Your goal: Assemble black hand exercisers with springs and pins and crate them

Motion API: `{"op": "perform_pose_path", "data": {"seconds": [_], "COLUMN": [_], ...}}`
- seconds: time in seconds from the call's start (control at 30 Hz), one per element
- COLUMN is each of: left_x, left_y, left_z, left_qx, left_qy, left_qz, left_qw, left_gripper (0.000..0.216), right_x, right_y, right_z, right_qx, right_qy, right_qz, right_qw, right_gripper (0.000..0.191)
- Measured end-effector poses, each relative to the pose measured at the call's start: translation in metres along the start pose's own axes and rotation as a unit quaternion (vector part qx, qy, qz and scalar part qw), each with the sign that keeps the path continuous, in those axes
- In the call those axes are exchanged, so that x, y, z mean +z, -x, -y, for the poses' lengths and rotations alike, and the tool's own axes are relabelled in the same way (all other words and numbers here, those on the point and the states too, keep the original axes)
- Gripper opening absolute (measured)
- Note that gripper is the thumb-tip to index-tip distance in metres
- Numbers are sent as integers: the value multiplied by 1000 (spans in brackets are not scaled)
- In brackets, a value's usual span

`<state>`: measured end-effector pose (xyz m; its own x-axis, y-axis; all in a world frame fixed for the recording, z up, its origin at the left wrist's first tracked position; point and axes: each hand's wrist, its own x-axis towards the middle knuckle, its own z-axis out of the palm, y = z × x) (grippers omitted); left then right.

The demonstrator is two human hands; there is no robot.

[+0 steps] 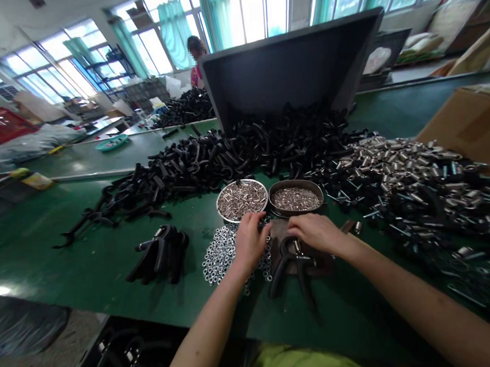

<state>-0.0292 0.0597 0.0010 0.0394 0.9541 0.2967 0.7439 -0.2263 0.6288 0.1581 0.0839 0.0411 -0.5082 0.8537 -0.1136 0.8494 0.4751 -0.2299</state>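
Observation:
My left hand (250,241) rests with curled fingers on a heap of small silver nuts (220,255), just below a round tray of metal sleeves (241,199); what it pinches is hidden. My right hand (318,232) is closed over the joint of a black two-legged plastic clamp (293,268) lying on the green table (89,268). A second round tray of small silver pins (296,198) sits just beyond that hand.
A big pile of black plastic parts (227,157) spills from a tipped dark bin (292,66). Silver tubes mixed with black parts (409,175) lie right. A small stack of black clamps (162,253) lies left. A cardboard box (467,122) stands far right. A person stands at the back.

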Motion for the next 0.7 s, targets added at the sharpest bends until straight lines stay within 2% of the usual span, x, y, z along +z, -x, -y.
{"op": "perform_pose_path", "data": {"seconds": [0.07,0.13,0.23,0.33,0.47,0.63,0.7], "left_x": [-12,-20,-21,-16,-14,-20,-22], "left_y": [-23,-40,-52,-52,-51,-55,-53], "left_z": [18,31,41,43,43,41,39], "left_qx": [-30,-63,-76,-74,-83,-110,-130], "left_qy": [-127,-209,-233,-224,-195,-144,-31], "left_qz": [-22,1,29,30,11,-39,-56], "left_qw": [991,976,969,971,977,983,989], "left_gripper": [20,16,10,12,12,14,13], "right_x": [-3,-2,6,15,21,19,16], "right_y": [-29,-59,-98,-122,-131,-124,-114], "right_z": [10,23,40,47,47,43,38], "right_qx": [-32,-47,-37,-21,-11,0,1], "right_qy": [-12,-16,-22,-36,-71,-151,-187], "right_qz": [-56,-81,-100,-110,-130,-175,-187], "right_qw": [998,995,994,993,989,973,964], "right_gripper": [22,24,27,25,22,23,23]}}
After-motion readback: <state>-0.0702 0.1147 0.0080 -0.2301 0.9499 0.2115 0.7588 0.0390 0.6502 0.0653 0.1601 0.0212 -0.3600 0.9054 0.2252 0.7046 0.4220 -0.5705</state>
